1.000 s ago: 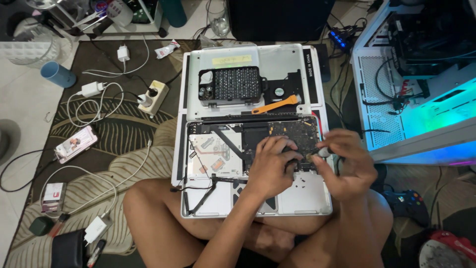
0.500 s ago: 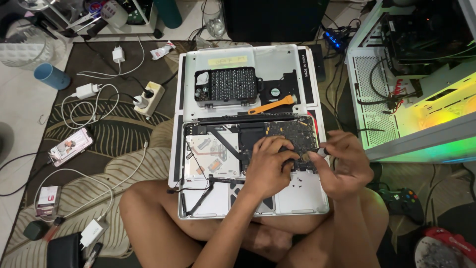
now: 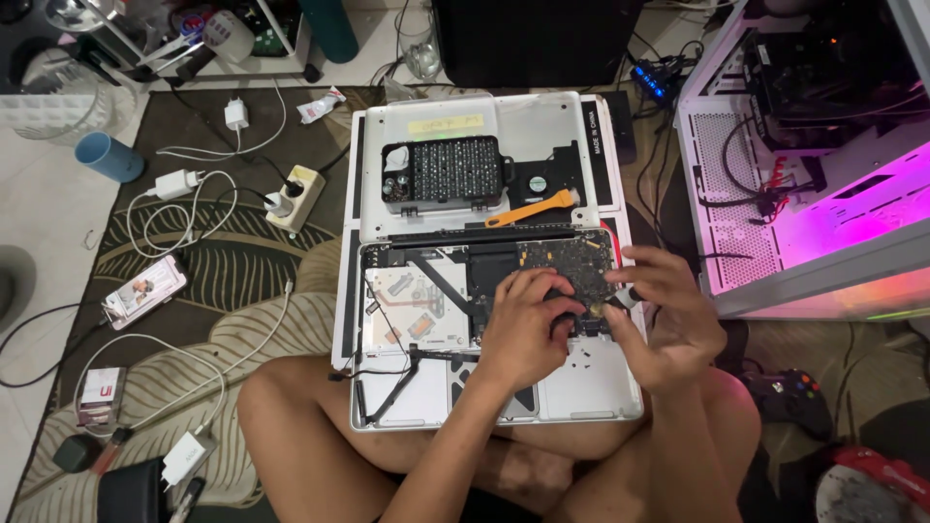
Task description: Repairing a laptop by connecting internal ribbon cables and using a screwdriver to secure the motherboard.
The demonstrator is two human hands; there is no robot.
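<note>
An opened silver laptop point(image 3: 591, 387) lies bottom-up across my crossed legs, its dark circuit board point(image 3: 572, 263) exposed. My left hand point(image 3: 523, 329) rests on the board with fingers curled over a black part at its middle. My right hand point(image 3: 668, 315) is beside it at the board's right edge, fingers closed around a small screwdriver point(image 3: 625, 295) with a light grip. The removed bottom cover point(image 3: 542, 121) lies just beyond, carrying a black screwdriver bit case point(image 3: 441, 174), a small fan point(image 3: 540, 182) and an orange pry tool point(image 3: 533, 208).
A white computer tower point(image 3: 775, 165) glowing pink stands at the right. On the patterned rug at left lie a phone point(image 3: 143, 291), white chargers and cables point(image 3: 179, 184), a power adapter block point(image 3: 294, 197) and a blue cup point(image 3: 108, 157). A game controller point(image 3: 790, 392) sits by my right knee.
Both hands have stayed on the board, with the right hand shifting slightly along its right edge. The tower's glow has gone from cyan through yellow-green to pink.
</note>
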